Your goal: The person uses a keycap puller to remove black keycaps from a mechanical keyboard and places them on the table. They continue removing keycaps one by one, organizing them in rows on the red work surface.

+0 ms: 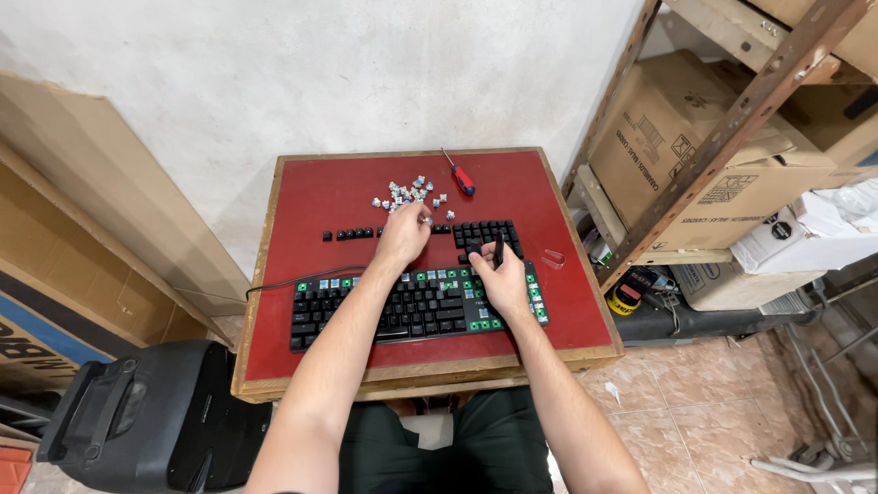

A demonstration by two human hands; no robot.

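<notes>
A black keyboard [366, 316] lies on a small red table [302, 197], many keycaps gone from its top rows and right side, green and blue switches showing. My left hand [404, 233] reaches past it to a loose pile of small switches [409, 193], fingers pinched on one. My right hand [499, 274] hovers over the keyboard's right part and grips a thin black tool [498, 248]. Pulled keycaps sit in a row [347, 235] and a block [485, 234] behind the keyboard.
A red-handled screwdriver [460, 177] lies at the table's back. A metal rack [732, 128] with cardboard boxes stands right. A black case [137, 412] sits on the floor at left, flat cardboard behind it. The keyboard cable [283, 282] trails left.
</notes>
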